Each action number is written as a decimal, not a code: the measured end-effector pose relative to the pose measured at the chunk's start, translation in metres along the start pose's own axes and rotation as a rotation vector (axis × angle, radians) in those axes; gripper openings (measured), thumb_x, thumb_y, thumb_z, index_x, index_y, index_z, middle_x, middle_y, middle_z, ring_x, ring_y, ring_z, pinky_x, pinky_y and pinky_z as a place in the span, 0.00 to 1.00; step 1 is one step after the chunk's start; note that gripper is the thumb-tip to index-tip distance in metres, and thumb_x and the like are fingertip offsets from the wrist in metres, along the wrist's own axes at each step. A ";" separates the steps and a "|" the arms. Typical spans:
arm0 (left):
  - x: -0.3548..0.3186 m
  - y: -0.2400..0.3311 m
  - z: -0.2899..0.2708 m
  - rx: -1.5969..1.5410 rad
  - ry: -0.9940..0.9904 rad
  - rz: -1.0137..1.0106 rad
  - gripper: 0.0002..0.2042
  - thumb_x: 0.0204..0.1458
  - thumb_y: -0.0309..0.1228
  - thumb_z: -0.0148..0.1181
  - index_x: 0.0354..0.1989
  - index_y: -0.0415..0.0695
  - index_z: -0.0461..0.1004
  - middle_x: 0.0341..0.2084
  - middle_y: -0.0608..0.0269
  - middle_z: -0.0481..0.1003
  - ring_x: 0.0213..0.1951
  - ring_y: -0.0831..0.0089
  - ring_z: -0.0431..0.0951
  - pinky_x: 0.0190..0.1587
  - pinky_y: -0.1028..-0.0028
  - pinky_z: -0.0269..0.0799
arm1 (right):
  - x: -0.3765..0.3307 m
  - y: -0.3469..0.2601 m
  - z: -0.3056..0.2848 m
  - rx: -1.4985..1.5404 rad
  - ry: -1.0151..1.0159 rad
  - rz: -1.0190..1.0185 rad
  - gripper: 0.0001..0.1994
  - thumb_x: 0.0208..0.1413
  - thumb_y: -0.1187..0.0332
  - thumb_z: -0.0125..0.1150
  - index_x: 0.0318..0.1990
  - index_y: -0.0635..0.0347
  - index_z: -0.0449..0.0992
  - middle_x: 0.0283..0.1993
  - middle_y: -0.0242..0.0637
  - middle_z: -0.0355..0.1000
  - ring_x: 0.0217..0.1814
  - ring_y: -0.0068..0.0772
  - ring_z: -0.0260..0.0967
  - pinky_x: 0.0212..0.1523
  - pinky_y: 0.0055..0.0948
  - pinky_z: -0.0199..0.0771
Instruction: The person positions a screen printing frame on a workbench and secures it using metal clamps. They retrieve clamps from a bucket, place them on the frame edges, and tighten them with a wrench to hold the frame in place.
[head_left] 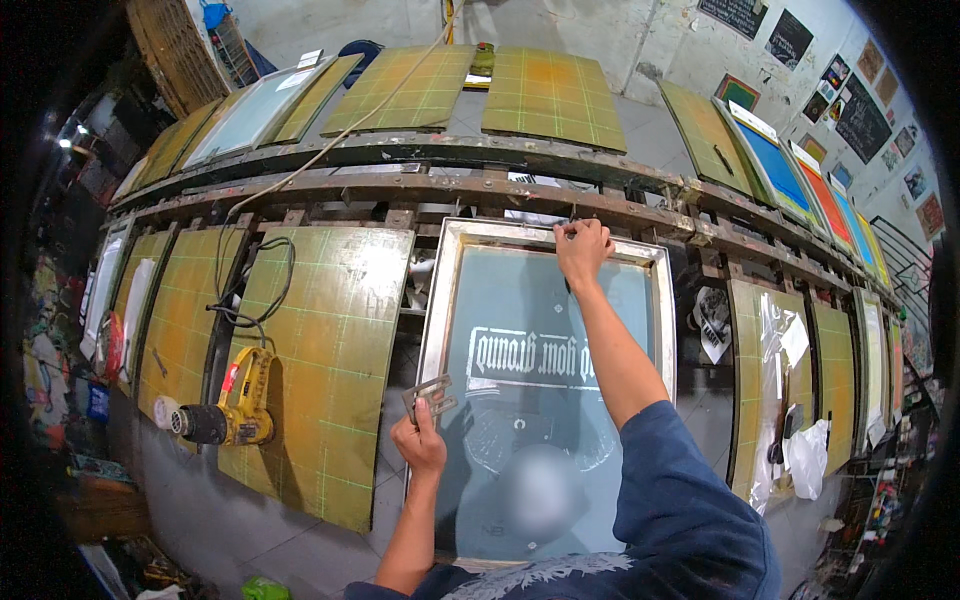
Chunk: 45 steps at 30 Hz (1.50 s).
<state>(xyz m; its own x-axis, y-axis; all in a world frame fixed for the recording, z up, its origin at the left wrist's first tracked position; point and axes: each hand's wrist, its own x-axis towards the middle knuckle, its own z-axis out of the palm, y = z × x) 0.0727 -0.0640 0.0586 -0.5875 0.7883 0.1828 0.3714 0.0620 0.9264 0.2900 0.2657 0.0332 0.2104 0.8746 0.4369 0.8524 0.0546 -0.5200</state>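
Observation:
A silkscreen frame (pixel 433 315) with pale, worn edges lies before me, its blue-grey mesh (pixel 540 430) bearing mirrored lettering and a faint design. At its far edge my right hand (pixel 582 245) is closed, fingers pinched beside a small dark piece that they mostly cover. I cannot make out what that piece is. My left hand (pixel 420 440) grips a flat, slotted metal bracket (pixel 430 397) between thumb and fingers, just over the frame's left side. A round blurred spot covers the lower part of the mesh.
A yellow heat gun (pixel 240 405) with a black cord rests on the greenish printing board (pixel 310 350) to my left. Dark metal rails (pixel 500 188) run across beyond the frame. To the right, another board (pixel 745 370) carries clear plastic and a white bag (pixel 806 458).

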 end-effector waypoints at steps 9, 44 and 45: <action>0.000 0.003 0.002 -0.017 0.022 0.018 0.20 0.66 0.36 0.46 0.36 0.35 0.83 0.25 0.52 0.82 0.26 0.64 0.82 0.31 0.69 0.72 | 0.002 -0.009 -0.004 -0.035 0.131 -0.020 0.13 0.48 0.59 0.67 0.38 0.56 0.78 0.44 0.38 0.71 0.54 0.45 0.62 0.59 0.52 0.53; 0.006 0.025 0.004 0.046 -0.140 -0.098 0.20 0.65 0.42 0.48 0.39 0.41 0.84 0.11 0.60 0.69 0.17 0.75 0.65 0.24 0.67 0.60 | -0.111 -0.019 -0.121 0.533 -0.605 -0.058 0.22 0.55 0.58 0.68 0.50 0.65 0.76 0.38 0.43 0.76 0.36 0.37 0.74 0.38 0.37 0.74; 0.008 0.036 0.004 0.076 -0.228 -0.172 0.21 0.65 0.43 0.48 0.39 0.41 0.84 0.11 0.59 0.69 0.18 0.76 0.65 0.24 0.67 0.61 | -0.130 -0.028 -0.141 0.628 -0.716 -0.064 0.20 0.58 0.60 0.66 0.52 0.65 0.75 0.39 0.42 0.77 0.36 0.33 0.74 0.37 0.34 0.75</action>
<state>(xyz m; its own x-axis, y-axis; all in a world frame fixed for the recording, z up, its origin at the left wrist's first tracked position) 0.0841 -0.0527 0.0922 -0.4726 0.8792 -0.0613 0.3381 0.2451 0.9087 0.3059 0.0825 0.0946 -0.3479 0.9370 0.0331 0.3960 0.1788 -0.9007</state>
